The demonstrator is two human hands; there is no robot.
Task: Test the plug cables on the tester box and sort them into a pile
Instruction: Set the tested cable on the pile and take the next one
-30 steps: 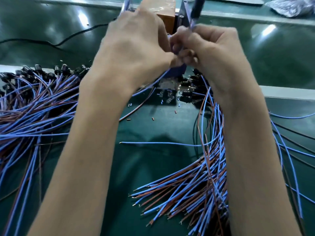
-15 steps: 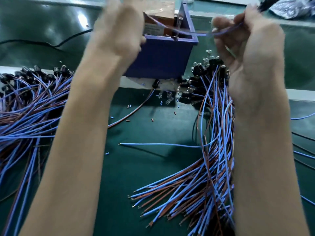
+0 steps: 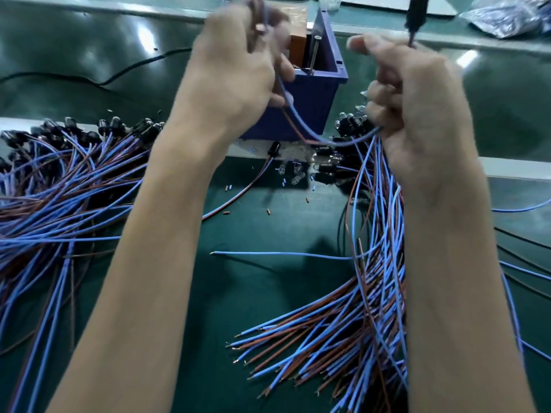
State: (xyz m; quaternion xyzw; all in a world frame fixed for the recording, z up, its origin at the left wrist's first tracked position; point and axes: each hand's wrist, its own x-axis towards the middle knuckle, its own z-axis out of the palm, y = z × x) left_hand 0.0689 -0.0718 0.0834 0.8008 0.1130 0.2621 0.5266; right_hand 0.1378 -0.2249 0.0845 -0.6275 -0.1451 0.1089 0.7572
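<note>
A blue tester box (image 3: 310, 96) stands at the back centre, open on top with an orange part inside. My left hand (image 3: 235, 70) is raised in front of it and grips the free ends of one plug cable (image 3: 301, 126). Its blue and brown wires sag in a loop across to my right hand (image 3: 414, 93). That hand grips the cable's other end, and a black plug (image 3: 416, 11) sticks up above it. A large pile of cables (image 3: 59, 186) lies on the left. A second pile (image 3: 366, 308) lies under my right forearm.
The green mat (image 3: 253, 293) carries small wire offcuts and a loose blue wire (image 3: 277, 254) between the piles. A black cord (image 3: 89, 76) runs along the back left. A grey plastic bag (image 3: 507, 16) lies at the back right. A pale rail (image 3: 521, 174) crosses the table.
My hands parted from in front of the box. The right hand swung out right with the plug end, then came down and inward. The cable between them went from taut to sagging.
</note>
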